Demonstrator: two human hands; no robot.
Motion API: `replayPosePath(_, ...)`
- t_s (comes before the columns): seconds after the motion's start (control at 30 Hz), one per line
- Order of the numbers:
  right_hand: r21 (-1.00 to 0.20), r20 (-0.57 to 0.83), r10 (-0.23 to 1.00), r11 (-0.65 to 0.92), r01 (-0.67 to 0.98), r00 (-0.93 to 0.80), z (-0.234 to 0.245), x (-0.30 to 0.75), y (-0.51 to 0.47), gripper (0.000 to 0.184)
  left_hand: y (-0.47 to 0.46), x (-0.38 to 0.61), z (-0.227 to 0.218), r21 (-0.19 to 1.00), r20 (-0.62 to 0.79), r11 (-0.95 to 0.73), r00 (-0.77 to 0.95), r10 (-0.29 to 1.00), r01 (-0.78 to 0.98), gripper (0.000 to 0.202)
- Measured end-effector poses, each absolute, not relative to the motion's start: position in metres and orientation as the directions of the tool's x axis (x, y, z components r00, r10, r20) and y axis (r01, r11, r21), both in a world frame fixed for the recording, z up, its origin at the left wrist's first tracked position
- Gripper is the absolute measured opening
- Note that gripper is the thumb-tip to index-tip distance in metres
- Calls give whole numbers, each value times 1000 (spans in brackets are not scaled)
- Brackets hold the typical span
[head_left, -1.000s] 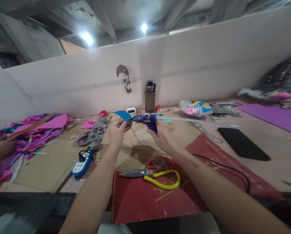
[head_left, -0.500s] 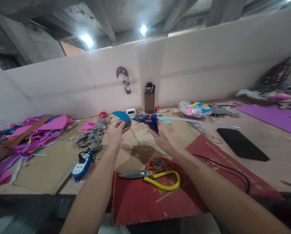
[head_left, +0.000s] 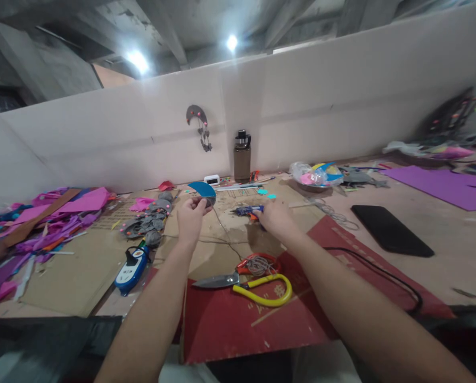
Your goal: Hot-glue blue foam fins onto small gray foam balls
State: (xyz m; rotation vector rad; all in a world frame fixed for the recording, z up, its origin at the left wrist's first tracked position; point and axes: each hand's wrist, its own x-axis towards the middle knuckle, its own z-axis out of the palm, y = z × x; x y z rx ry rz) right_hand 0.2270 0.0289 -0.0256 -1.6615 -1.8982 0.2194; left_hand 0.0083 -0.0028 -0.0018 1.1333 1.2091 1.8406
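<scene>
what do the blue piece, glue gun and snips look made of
Blue piece: matte, thin, cleanly cut, probably craft foam or felt. Glue gun: hard blue plastic shell, slight sheen. Snips: dull grey metal blade; glossy yellow looped handle, likely plastic-coated.

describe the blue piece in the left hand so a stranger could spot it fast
Find the brown bottle against the white partition; nearer the camera and slightly left, the left hand is raised above the cardboard. It pinches a flat blue half-disc, unlike the grey scraps to its left.

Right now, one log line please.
left hand: holds blue half-disc | right hand: on glue gun, at cardboard | shears: untouched
</scene>
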Motion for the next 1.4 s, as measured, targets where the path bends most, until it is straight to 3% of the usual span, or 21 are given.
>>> replayPosePath(0.1, -661, 406, 914, 310, 683, -22, -18, 212, 17, 18, -10, 18, 2, 922, 371, -384, -404, 836, 52, 21)
replayPosePath(0.2, -904, 347, 933, 361, 230, -100, -16, 180, 5, 26, -18, 27, 6, 900, 435, -405, -352, 829, 158, 16)
replayPosePath(0.27, -964, 267, 950, 261, -58, -160, -17, 162, 0, 37, -22, 30, 7, 876, 476, -409, -327, 817, 255, 14)
replayPosePath(0.37, -963, 182, 946, 116, -244, -269, -17, 152, -4, 37, -23, 30, 7, 863, 486, -396, -307, 818, 313, 14)
replayPosePath(0.53, -960, 256, 959, 238, -146, -120, -13, 168, 0, 19, -17, 30, 2, 941, 333, -338, -292, 897, 34, 20)
replayPosePath(0.67, -938, 345, 938, 345, -24, -29, -9, 175, 2, 17, -15, 32, 0, 953, 266, -295, -279, 923, -67, 20)
replayPosePath(1.2, -935, 354, 935, 354, 23, 9, -9, 177, 3, 19, -21, 39, 9, 955, 144, -200, -244, 959, -220, 14)
replayPosePath(1.4, -949, 309, 951, 308, -63, -2, -9, 177, 4, 20, -21, 39, 7, 955, 138, -189, -223, 965, -227, 19)
